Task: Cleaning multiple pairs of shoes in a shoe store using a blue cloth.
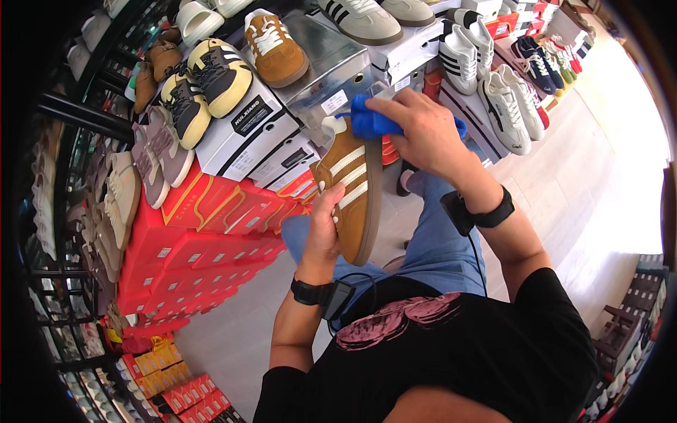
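Observation:
My left hand (pixel 323 224) grips a brown suede sneaker (pixel 351 185) with three white stripes by its laced front. The toe points down toward my lap, and the dark sole faces right. In my right hand (pixel 420 124) is a bunched blue cloth (pixel 367 119), pressed against the heel end of the sneaker. Part of the heel is hidden behind the cloth. A similar brown sneaker (pixel 275 50) rests on a clear plastic-topped box (pixel 328 47) just beyond.
Red shoeboxes (pixel 195 254) are stacked at the left. Black-and-yellow sneakers (pixel 219 76) stand on a white shoebox (pixel 238 132). White sneakers (pixel 505 108) line the right side of the display. A dark wooden stool (pixel 616 338) stands at the lower right.

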Demonstrator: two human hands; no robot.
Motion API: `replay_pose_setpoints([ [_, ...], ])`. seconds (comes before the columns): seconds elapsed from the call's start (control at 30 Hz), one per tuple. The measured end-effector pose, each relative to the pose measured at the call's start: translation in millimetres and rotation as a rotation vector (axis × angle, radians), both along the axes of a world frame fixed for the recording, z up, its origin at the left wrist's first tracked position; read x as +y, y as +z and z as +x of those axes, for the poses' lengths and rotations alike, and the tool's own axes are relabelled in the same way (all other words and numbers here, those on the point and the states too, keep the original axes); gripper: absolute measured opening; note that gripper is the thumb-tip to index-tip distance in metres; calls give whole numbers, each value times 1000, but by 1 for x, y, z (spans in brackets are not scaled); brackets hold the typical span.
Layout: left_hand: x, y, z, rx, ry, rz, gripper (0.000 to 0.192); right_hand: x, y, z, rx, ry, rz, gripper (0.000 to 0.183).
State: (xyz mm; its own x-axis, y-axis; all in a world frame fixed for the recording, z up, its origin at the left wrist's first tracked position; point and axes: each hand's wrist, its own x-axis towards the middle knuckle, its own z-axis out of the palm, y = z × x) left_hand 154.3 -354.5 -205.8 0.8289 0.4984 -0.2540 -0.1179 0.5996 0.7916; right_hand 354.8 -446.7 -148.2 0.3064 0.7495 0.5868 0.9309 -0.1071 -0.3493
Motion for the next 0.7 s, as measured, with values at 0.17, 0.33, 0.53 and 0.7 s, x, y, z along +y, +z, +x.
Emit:
replay_pose_setpoints([
  [0.17, 9, -13, 2, -38, 110, -81, 45, -21, 2, -56, -145, 166, -10, 40],
  [0.33, 8, 1, 10, -47, 55, -125, 41, -50, 7, -79, -109, 378, -88, 43],
  [0.53, 16, -2, 7, -13, 71, -32, 48, -64, 8, -70, 97, 803, -192, 51],
  [0.7, 9, 4, 5, -64, 82, -77, 44, -48, 18, -50, -89, 443, 4, 61],
])
